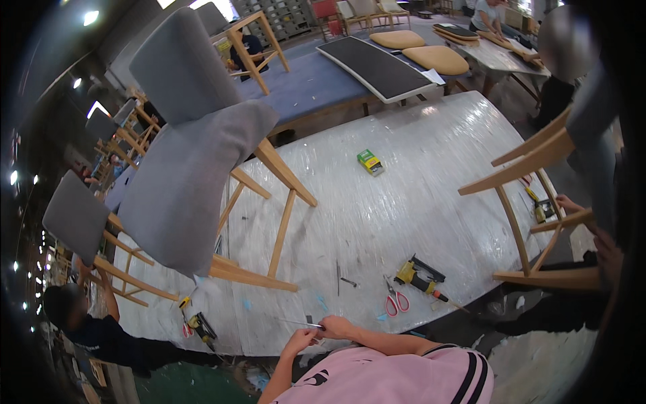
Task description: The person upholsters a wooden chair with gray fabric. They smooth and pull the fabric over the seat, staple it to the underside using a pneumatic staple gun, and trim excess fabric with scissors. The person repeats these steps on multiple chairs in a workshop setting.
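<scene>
At the near edge of the plastic-wrapped table [404, 202], my two hands are close together in front of my pink shirt. My right hand [338, 328] is closed on the dark end of a thin, shiny metal rod [301, 323], which points left over the table. Beside it, my left hand [301, 341] has its fingers bent and pressed together; what they hold, if anything, is too small to make out. A grey upholstered chair [182, 182] with wooden legs lies tilted on the table, left of my hands. Red-handled scissors [396, 301] and a yellow-black nail gun [418, 275] lie to the right.
A green-yellow box [369, 162] lies farther back on the table. Another nail gun [202, 328] is at the left. Co-workers handle a chair [81, 212] at left and a wooden-legged chair [518, 195] at right. Behind, a blue table [316, 87] bears a dark panel [377, 64].
</scene>
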